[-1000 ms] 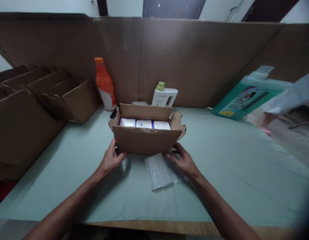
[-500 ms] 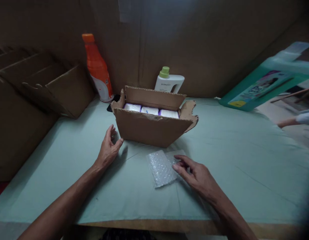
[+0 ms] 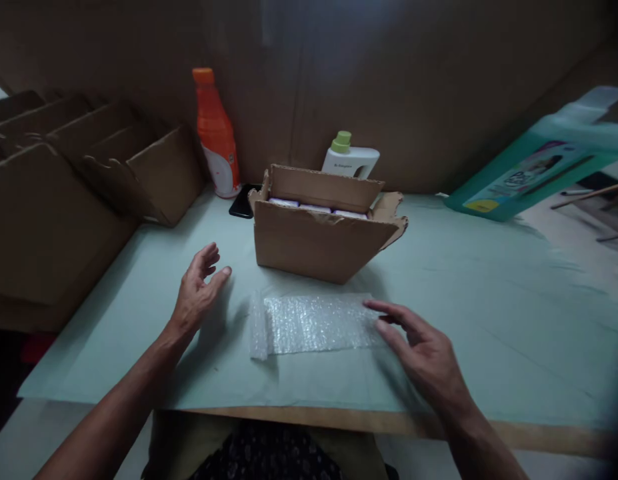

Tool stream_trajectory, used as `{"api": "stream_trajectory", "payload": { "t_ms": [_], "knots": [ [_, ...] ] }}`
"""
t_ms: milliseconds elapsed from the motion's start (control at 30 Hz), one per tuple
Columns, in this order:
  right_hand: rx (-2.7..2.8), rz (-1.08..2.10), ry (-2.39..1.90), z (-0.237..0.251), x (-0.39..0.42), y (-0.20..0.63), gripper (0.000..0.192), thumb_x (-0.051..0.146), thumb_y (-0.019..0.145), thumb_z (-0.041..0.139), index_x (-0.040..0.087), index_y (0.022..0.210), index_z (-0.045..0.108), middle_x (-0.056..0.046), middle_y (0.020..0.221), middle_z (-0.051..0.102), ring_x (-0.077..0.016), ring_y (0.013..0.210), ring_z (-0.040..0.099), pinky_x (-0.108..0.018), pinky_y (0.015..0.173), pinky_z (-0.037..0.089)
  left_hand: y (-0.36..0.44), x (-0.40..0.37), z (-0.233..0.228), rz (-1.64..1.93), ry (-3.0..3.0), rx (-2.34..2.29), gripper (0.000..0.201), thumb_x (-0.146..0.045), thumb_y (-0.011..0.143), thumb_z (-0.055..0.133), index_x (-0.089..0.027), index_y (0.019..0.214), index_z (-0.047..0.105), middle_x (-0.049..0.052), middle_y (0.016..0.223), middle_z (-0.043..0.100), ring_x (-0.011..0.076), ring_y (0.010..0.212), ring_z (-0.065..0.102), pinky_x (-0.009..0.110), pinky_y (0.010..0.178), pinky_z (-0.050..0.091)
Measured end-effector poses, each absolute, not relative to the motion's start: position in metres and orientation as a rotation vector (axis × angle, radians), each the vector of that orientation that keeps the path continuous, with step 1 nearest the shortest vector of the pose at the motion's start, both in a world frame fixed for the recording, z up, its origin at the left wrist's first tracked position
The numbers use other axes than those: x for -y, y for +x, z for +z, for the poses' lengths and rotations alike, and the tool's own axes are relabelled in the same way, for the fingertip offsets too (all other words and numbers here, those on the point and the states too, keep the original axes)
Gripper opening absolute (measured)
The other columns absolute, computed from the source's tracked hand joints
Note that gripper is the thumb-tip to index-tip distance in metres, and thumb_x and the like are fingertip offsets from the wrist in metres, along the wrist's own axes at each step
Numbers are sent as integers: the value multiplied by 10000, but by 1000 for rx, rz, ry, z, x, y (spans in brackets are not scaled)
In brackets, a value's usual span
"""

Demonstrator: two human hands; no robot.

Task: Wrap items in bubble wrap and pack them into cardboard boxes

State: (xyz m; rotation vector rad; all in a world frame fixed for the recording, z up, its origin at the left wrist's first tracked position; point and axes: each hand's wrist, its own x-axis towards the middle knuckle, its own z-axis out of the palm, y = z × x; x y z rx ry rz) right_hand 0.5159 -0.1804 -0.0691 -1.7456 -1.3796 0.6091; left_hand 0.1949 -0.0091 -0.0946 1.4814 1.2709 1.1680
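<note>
The bubble wrap (image 3: 313, 325) lies flat on the counter (image 3: 489, 313), in the lower middle of the frame, just in front of the open box (image 3: 316, 243). Its long axis goes left to right across the picture, almost parallel to the near wall of the box, and its left end is folded or rolled up a little.

My right hand (image 3: 426, 357) is the nearer one. It is at the right end of the sheet, fingers spread and flat, the fingertips on or just over the edge of the wrap (I cannot tell if they really press it). It grips nothing.

My left hand (image 3: 196, 293) is to the left of the sheet, a bit higher in the frame, apart from the folded end and also apart from the box. It is open, fingers loosely curved, holding nothing.

So the sheet lies between my two hands, with the right hand at its end and the left hand off to the side.

Inside the box I see white packs (image 3: 313, 207), only their tops.
</note>
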Motion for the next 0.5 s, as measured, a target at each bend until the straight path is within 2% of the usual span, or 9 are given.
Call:
{"api": "stream_trajectory", "payload": {
  "t_ms": [167,233,333,500],
  "knots": [
    [1290,571,-1693,-96,127,538,627,510,795,727,211,1323,567,-149,1344,639,-325,1200,616,-477,946,537,228,-19,-102,1088,1554,-1119,793,-363,750,732,-195,1466,435,180,1529,456,364,1369,478,577,1124,400],
    [1298,634,-1684,-101,100,536,684,531,749,742,183,1307,555,-168,1306,651,-336,1141,638,-472,904,551,251,-29,-105,1040,1545,-1005,774,-323,757,695,-184,1468,424,172,1495,491,349,1347,495,555,1111,426],
    [1236,683,-1719,-108,71,531,642,553,765,690,149,1248,563,-182,1198,690,-332,1007,675,-474,861,558,274,-37,-112,1027,1541,-887,680,-300,775,644,-166,1418,469,143,1407,575,320,1300,530,512,1115,436],
    [1260,641,-1676,-117,63,532,520,502,848,581,153,1233,576,-163,1184,703,-321,1043,670,-478,928,536,273,-36,-118,1024,1549,-890,690,-287,797,631,-173,1446,429,139,1419,559,290,1284,544,494,1105,435]
  ]
}}
